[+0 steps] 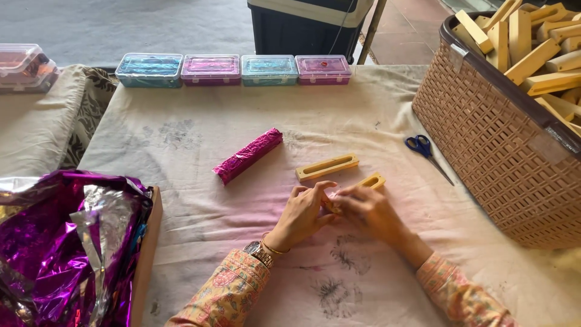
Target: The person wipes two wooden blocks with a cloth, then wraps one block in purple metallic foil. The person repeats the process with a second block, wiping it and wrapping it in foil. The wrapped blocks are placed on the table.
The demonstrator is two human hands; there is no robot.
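My left hand [301,213] and my right hand [367,211] meet at the middle of the cloth-covered table [200,212], fingers pinched together on the near end of a slotted wooden block [373,181]. Something small and pinkish shows between the fingertips; I cannot tell what it is. A second slotted wooden block [327,167] lies just beyond my hands. To its left rests a block wrapped in shiny magenta foil [248,155].
A brown woven basket [496,139] full of wooden blocks stands at the right. Blue-handled scissors [425,151] lie beside it. Several clear plastic boxes [233,69] line the far edge. Crumpled purple foil sheets [60,242] fill a tray at the near left.
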